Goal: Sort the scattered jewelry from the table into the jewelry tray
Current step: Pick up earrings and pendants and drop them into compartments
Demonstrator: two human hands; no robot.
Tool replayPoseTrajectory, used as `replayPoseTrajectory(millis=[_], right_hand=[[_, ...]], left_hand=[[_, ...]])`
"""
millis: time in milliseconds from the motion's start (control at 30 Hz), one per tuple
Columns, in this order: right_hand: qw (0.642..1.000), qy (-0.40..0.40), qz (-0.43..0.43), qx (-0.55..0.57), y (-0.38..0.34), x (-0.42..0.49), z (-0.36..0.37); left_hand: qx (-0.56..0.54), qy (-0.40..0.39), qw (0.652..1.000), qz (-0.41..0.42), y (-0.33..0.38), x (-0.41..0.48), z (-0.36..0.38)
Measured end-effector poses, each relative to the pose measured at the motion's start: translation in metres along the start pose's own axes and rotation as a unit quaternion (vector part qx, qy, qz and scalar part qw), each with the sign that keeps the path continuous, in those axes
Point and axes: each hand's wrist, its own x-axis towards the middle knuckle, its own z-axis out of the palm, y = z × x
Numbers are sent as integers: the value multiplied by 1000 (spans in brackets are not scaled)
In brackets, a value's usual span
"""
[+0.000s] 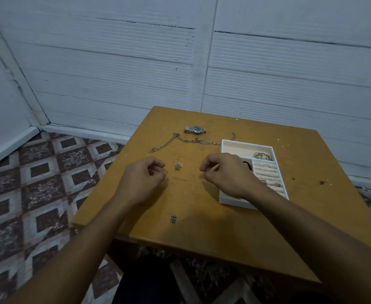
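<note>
A: Scattered silver jewelry, part sorted. White rectangular compartment tray sits on the right side of the orange-brown wooden table. Already in it: a silvery bangle-like cluster in the far section, several rings in the padded ring rolls, and something dark in the left compartment.

B: What's left on the table?

A: Three things. A silver metal watch with a dark dial toward the far edge, a long silver link chain strung out just nearer than it and ending beside the tray's far corner, and a tiny heap of small silver pieces between the hands. I'd judge it past halfway.

B: Hands?

A: Left hand is curled loosely, thumb and forefinger close together, just left of the small heap. Right hand is curled the same way, partly over the tray's near left part. Can't tell if either pinches anything; nothing visible in the fingers, but small items would be hidden.

B: Anything unclear?

A: The heap is too small to say earrings or a fine chain. The right hand and wrist cover the tray's near left compartment. The dark item is half hidden. Dim light, and ring count unreadable.
</note>
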Motion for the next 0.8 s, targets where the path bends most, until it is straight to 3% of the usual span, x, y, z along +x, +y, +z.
replayPoseTrajectory(millis=[467, 800], right_hand=[[994, -17, 5, -105, -9, 70, 68], [997, -20, 42, -69, -11, 65, 69]], left_hand=[[-9, 6, 1000, 7, -6, 27, 11], [-19, -2, 1000, -4, -2, 21, 16]])
